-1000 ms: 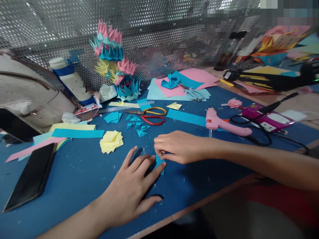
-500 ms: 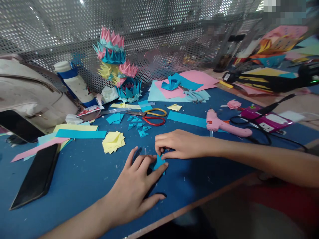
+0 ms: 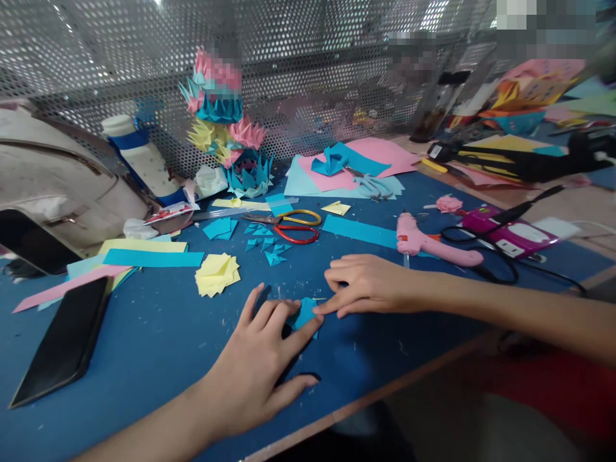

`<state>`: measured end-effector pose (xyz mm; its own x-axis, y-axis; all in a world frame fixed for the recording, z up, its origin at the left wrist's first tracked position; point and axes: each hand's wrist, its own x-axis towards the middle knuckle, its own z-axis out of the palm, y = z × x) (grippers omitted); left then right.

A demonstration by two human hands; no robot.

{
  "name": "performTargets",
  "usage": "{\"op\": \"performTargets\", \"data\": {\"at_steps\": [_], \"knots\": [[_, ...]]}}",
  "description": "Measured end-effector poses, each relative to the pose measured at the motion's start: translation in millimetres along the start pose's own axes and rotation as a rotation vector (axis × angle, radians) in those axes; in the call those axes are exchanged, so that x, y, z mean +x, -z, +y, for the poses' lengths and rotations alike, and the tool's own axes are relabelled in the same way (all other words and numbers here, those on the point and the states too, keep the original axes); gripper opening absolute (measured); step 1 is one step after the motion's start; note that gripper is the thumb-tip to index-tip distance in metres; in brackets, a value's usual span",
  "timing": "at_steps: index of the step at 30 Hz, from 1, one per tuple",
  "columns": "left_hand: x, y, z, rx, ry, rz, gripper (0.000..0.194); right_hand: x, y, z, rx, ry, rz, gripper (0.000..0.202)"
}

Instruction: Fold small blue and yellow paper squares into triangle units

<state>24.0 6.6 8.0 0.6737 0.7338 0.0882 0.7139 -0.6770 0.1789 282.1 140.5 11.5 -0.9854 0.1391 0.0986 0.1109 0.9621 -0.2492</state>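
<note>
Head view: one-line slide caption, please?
Left hand on blue paper, right hand at its edge, red-and-yellow scissors beyond.

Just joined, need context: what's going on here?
A person is handling a small blue paper piece on the blue table. The left grip, fingers spread, holds it down; the right grip has a fingertip at its right edge. Scissors with red and yellow handles and a pink glue gun lie beyond, unheld.

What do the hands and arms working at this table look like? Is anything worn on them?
The left hand and right hand are bare human hands, ungloved, with no ring, bracelet or watch visible. The slim forearms show no sleeves, cables or markings as far as the picture reaches.
</note>
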Motion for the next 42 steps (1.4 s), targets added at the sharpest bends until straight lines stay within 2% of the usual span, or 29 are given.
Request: {"op": "performTargets", "data": {"at_steps": [7, 14, 17, 23, 29, 42], "knots": [[0, 0.4, 1, 0.017, -0.016, 0.009, 0.059, 11, 5, 4, -0.173, 0.046, 0.04, 0.032], [-5, 2.1, 1, 0.056, -0.035, 0.026, 0.055, 23, 2, 1, -0.463, 0.364, 0.138, 0.024], [-7, 1.9, 1, 0.054, -0.036, 0.03, 0.054, 28, 4, 1, -0.494, 0.431, 0.13, 0.022], [-7, 2.3, 0, 0.031, -0.041, 0.055, 0.052, 33, 10, 1, -0.478, 0.414, 0.057, 0.029], [-7, 2.8, 0, 0.035, -0.041, 0.028, 0.052, 37, 14, 1, -0.445, 0.384, 0.01, 0.031], [-2, 4.6, 1, 0.071, -0.033, -0.006, 0.057, 35, 12, 4, -0.392, 0.396, 0.05, 0.022]]}}
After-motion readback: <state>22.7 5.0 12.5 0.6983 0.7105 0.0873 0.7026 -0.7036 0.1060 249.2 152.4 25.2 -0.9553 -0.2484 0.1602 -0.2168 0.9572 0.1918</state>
